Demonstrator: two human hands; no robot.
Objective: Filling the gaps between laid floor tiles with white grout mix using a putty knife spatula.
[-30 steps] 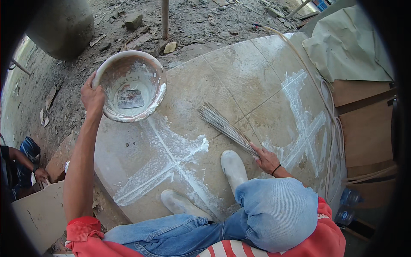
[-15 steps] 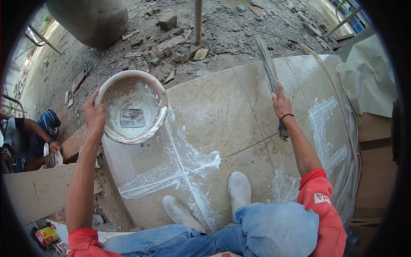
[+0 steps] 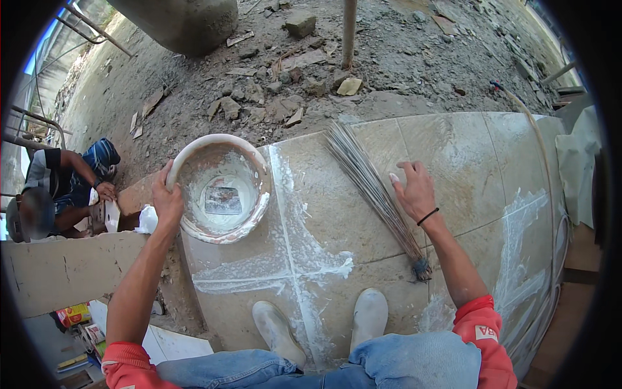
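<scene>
My left hand grips the rim of a round bowl, holding it at the far left of the tiles. White paste smears its inside, and a flat, greyish rectangular piece sits in the bottom. My right hand holds nothing; its fingers are apart and a white smear shows on one fingertip. Just left of that hand, a stick broom lies slantwise on the tiled floor, its bound end toward me. White grout is spread along the tile joints between the bowl and my boots.
Rubble and a metal post border the far tile edge. A large concrete cylinder stands at far left. Another person crouches at left behind a low wall. A hose runs along the right side.
My right hand has let go of the broom, which now lies on the tiles. My left hand still holds the bowl. The whole view has shifted, with the scene moving right and down.
</scene>
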